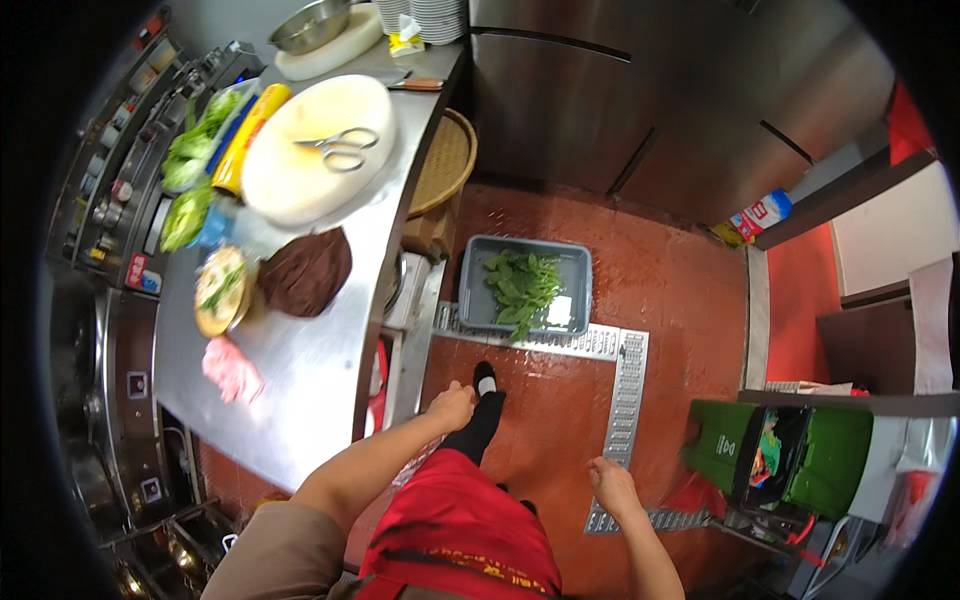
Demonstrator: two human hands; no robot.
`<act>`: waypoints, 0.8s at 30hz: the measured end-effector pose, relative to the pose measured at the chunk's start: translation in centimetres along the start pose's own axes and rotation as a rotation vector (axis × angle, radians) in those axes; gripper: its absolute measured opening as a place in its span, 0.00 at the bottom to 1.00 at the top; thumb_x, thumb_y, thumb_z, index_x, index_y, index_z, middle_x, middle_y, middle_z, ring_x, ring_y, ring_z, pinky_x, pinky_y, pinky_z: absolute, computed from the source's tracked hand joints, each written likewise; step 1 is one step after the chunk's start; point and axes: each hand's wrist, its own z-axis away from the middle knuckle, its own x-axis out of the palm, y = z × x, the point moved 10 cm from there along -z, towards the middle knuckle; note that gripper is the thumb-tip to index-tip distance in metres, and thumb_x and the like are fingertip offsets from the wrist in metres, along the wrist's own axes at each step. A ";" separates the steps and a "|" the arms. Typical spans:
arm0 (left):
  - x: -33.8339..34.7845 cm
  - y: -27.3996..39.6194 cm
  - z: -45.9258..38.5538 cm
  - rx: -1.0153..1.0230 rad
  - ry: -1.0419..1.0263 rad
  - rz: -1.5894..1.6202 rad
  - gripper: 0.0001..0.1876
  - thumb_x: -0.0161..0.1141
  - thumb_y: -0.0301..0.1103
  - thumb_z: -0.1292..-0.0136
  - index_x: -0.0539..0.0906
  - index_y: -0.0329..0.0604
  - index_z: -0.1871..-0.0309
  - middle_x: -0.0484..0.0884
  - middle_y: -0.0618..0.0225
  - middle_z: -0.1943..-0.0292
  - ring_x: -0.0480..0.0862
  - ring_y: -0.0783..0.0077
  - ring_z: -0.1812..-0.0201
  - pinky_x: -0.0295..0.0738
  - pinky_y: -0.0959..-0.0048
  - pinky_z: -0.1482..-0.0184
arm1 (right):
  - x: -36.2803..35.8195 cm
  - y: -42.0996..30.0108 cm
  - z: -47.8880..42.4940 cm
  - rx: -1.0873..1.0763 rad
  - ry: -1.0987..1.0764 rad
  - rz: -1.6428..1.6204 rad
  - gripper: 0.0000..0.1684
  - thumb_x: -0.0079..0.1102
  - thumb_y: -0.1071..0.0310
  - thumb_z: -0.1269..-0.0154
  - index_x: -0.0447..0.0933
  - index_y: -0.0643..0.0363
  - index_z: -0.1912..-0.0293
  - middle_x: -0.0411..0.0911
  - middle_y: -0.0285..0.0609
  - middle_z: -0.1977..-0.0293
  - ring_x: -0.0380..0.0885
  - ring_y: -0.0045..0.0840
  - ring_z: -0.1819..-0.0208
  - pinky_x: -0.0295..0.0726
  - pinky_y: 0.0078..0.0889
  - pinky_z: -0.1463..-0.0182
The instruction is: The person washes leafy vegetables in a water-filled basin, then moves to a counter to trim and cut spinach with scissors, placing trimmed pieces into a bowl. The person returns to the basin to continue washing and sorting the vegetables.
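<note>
My left hand (452, 406) hangs in front of my red apron, its fingers curled and nothing seen in it. Lower right, my right hand (613, 486) is in the air over the tiled floor, fingers loosely bent, also with nothing visible in it. Beyond the hands, a grey plastic tub (584, 289) stands on the floor partly over a metal drain grate (632, 397). Leafy green stems (525, 285) lie in the tub, some over its near rim. On the steel worktop (300, 405) at left, steel scissors (343, 150) rest on a round white chopping block (277, 180).
The worktop also bears a dark brown cloth (307, 274), a pink cloth-like item (231, 369), a bowl with chopped food (223, 292), and a cleaver (416, 84) near its edge. A green wheeled bin (720, 446) stands at right. The red floor looks wet.
</note>
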 end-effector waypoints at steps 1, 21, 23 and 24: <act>0.8 -0.5 -2.8 -0.003 -0.010 0.005 0.16 0.54 0.33 0.37 0.75 0.41 0.46 0.71 0.44 0.45 0.78 0.39 0.47 0.73 0.49 0.45 | -0.2 1.2 -2.9 0.029 -0.014 0.034 0.10 0.53 0.67 0.35 0.76 0.57 0.56 0.78 0.54 0.62 0.79 0.51 0.60 0.78 0.51 0.56; 17.1 -2.1 -53.2 0.638 -0.001 -0.450 0.40 0.68 0.43 0.45 0.63 0.58 0.29 0.59 0.63 0.28 0.56 0.53 0.28 0.51 0.47 0.28 | 26.0 16.0 -65.0 -0.630 0.001 0.475 0.42 0.62 0.52 0.39 0.55 0.42 0.29 0.53 0.42 0.29 0.50 0.41 0.27 0.50 0.63 0.29; 17.7 -3.5 -55.3 0.729 0.079 -0.538 0.41 0.66 0.42 0.44 0.60 0.63 0.27 0.57 0.65 0.27 0.56 0.56 0.27 0.50 0.46 0.28 | 26.7 17.6 -67.9 -0.580 0.015 0.437 0.44 0.63 0.50 0.41 0.55 0.42 0.28 0.51 0.42 0.28 0.50 0.43 0.27 0.47 0.66 0.29; 17.9 -4.5 -56.3 0.770 0.142 -0.590 0.39 0.63 0.40 0.43 0.60 0.65 0.27 0.58 0.67 0.26 0.58 0.57 0.27 0.51 0.46 0.28 | 27.3 18.3 -68.8 -0.596 0.016 0.445 0.45 0.64 0.50 0.41 0.55 0.43 0.28 0.51 0.42 0.28 0.50 0.43 0.27 0.48 0.66 0.29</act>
